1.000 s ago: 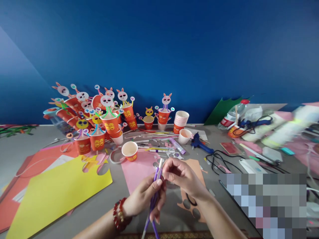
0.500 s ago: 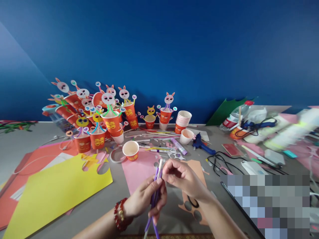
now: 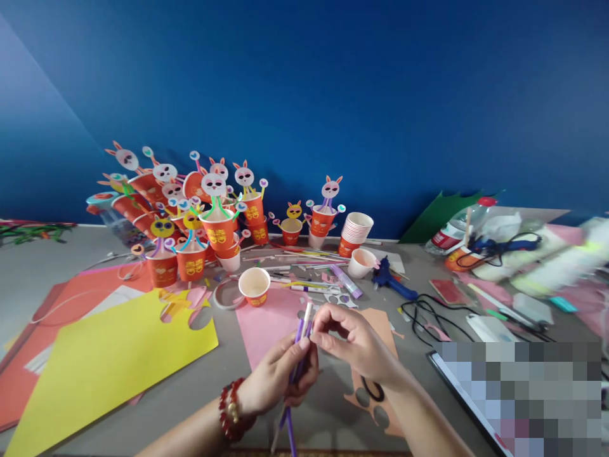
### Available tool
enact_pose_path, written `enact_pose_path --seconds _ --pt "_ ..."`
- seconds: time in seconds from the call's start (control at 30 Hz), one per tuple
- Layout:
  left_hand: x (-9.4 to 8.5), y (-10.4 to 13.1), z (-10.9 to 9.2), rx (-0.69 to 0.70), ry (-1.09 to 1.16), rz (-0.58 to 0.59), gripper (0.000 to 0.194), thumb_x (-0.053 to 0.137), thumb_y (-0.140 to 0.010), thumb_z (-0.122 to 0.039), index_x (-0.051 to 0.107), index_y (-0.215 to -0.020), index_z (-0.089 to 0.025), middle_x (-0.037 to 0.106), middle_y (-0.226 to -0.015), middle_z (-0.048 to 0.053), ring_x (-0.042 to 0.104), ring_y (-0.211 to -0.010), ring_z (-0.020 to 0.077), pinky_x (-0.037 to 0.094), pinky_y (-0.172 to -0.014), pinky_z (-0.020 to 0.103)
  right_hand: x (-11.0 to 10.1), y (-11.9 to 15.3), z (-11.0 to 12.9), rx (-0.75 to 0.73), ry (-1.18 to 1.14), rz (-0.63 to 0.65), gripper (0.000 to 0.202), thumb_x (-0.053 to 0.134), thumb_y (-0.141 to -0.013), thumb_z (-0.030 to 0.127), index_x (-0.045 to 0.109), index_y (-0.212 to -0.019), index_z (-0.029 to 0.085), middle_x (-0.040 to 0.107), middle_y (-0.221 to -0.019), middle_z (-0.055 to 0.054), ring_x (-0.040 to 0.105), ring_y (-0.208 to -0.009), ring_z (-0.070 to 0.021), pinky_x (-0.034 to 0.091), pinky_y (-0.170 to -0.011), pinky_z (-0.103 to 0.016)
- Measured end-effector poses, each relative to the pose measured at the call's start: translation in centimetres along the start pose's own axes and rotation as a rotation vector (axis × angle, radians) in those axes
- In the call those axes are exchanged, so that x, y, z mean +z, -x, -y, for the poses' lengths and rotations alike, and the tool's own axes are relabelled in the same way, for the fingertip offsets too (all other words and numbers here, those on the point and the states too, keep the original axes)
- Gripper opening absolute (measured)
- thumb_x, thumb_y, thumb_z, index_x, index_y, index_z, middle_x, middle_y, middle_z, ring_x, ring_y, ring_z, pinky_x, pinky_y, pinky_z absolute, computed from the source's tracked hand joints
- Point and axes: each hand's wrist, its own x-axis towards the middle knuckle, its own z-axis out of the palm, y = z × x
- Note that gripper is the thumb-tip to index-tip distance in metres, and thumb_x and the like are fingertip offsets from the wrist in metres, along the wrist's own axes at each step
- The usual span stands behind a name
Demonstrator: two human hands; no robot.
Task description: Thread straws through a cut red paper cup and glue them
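Purple and white sticks (image 3: 307, 315), bunched together, are up off the table (image 3: 333, 412), to the right of the lone paper cup (image 3: 254, 287) and nearer the wearer. The left hand (image 3: 280, 373) has its grip clamped round their middle, likely so that the tips stand free and steady; the lower ends splay out below that hand. The right hand (image 3: 358, 348) is bent in close beside the tips, thumb and forefinger nearly together; whether anything is pinched there I cannot tell. Its raised wrist probably keeps the fingertips in the wearer's sight.

A pink sheet (image 3: 264, 330) runs from the lone cup towards the hands, and a yellow sheet (image 3: 124, 355) lies to the cup's left. Rabbit-faced cups (image 3: 219, 230) crowd behind it to the left, with a cup stack (image 3: 356, 231) behind to the right. Further right of that cup are a blue glue gun (image 3: 394, 282) and tangled black cable (image 3: 419, 312). A peach cut-out sheet (image 3: 375, 324), also to its right, is partly hidden by the right forearm
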Motion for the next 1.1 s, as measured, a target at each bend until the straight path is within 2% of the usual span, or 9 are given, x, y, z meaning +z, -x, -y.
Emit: enact_pose_path --seconds 0.17,0.43,0.7,0.9,1.1 --pt "0.1 0.1 0.0 -0.032 0.068 -0.014 0.039 0.046 -0.095 -0.057 0.048 -0.086 -0.019 0.042 -0.055 -0.009 0.019 -0.035 0.0025 0.017 -0.031 0.014 -0.1 0.0 -0.1 -0.001 -0.028 0.01 0.026 0.07 -0.089 0.042 0.06 -0.081 0.019 0.059 -0.074 0.001 0.05 -0.065 -0.0122 0.04 -0.062 -0.024" --pt "-0.1 0.0 0.4 -0.051 0.06 -0.067 0.042 0.047 -0.093 -0.06 0.049 -0.088 -0.018 0.041 -0.054 -0.009 0.017 -0.036 0.0023 0.017 -0.033 0.015 0.1 -0.1 0.2 0.022 -0.043 0.012 0.028 0.07 -0.088 0.044 0.06 -0.08 0.019 0.057 -0.07 0.003 0.05 -0.062 -0.0116 0.041 -0.061 -0.024" --pt "-0.1 0.1 0.6 -0.025 -0.013 -0.093 0.044 0.046 -0.093 -0.061 0.048 -0.087 -0.018 0.043 -0.057 -0.008 0.021 -0.038 0.0023 0.019 -0.034 0.015 0.2 -0.2 0.2 0.024 0.034 -0.008 0.027 0.069 -0.089 0.043 0.06 -0.081 0.019 0.062 -0.072 0.001 0.054 -0.064 -0.0127 0.041 -0.059 -0.024" --pt "0.2 0.0 0.0 -0.028 -0.028 -0.096 0.045 0.047 -0.092 -0.063 0.046 -0.086 -0.019 0.043 -0.057 -0.008 0.021 -0.038 0.0023 0.018 -0.034 0.015 0.1 -0.2 0.1 0.034 0.161 -0.027 0.022 0.065 -0.092 0.038 0.061 -0.082 0.02 0.066 -0.076 -0.001 0.059 -0.07 -0.015 0.041 -0.062 -0.024" --pt "0.5 0.1 -0.4 -0.033 -0.048 -0.152 0.046 0.051 -0.089 -0.065 0.045 -0.083 -0.02 0.041 -0.056 -0.009 0.021 -0.039 0.0027 0.017 -0.034 0.015 0.3 -0.5 0.7 0.044 0.244 -0.005 0.022 0.064 -0.093 0.039 0.063 -0.082 0.02 0.068 -0.074 -0.001 0.061 -0.069 -0.0159 0.041 -0.059 -0.024"
